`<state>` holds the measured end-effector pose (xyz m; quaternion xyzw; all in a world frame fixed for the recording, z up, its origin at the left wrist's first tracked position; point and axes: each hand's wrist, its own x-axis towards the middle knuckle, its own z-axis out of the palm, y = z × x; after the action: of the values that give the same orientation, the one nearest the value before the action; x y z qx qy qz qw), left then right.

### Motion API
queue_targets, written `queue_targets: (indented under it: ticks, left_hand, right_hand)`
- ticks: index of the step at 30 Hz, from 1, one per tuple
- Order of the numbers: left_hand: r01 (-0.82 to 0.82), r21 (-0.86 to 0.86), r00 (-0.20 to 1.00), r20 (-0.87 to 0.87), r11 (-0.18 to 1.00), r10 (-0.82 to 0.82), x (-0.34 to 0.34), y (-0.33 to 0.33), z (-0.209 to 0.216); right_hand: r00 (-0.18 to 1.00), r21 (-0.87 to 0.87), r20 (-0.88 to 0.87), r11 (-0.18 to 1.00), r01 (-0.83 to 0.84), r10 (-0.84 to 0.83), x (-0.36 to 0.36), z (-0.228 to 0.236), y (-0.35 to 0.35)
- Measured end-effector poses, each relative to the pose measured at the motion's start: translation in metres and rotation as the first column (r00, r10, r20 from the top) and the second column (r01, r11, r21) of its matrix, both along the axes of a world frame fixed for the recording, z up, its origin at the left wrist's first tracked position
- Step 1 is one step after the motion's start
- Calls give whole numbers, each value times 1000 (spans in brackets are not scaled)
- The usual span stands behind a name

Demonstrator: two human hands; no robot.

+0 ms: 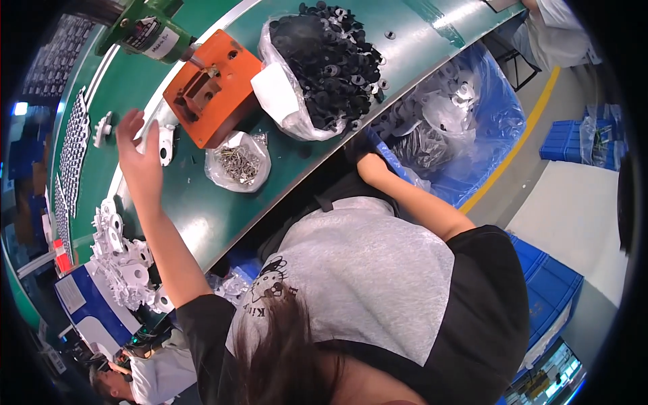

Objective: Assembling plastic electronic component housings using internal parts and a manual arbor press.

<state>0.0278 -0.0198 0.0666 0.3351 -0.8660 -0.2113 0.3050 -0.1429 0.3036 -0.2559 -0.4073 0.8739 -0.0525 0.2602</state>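
My left hand (140,152) is raised over the green workbench, fingers apart, with nothing visible in it. Right beside its thumb lies a white plastic part (166,144) with a round hole, and a similar white piece (102,129) lies beyond the fingers. My right hand (368,165) is low at the bench's front edge, next to a blue bin; its fingers are lost in dark shadow, so what they hold cannot be seen. Ahead stands an orange fixture block (233,84), with the tip of a green machine (152,34) over it.
A bag of small metal pins (237,162) and a bag of black round parts (324,67) sit on the bench. White parts (125,260) are heaped at left. The blue lined bin (496,128) holds bagged parts. Other people (162,368) are at lower left and upper right.
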Motion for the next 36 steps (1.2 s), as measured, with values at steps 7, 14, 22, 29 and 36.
queue_targets:
  ticks: [7,14,22,29,36]
  left_hand:
    - [355,253,933,-156,900,-325,-12,84,-17]
    - [492,14,811,356,870,-464,-37,148,-74]
    - [470,-151,825,425,870,-372,-42,148,-102]
    - [586,-82,804,188,806,-565,-44,149,-60]
    - [481,-329,870,67,812,-488,-144,116,-39]
  right_hand:
    - [988,-243,76,958,151,-137,-6,7,9]
    - [983,-167,69,970,177,-167,13,29,10]
    - [943,-300,260,911,283,-208,-8,81,21]
    - [773,-777,576,114,619,-268,-61,181,6]
    - [961,-972,123,166,167,-248,-110,240,-90]
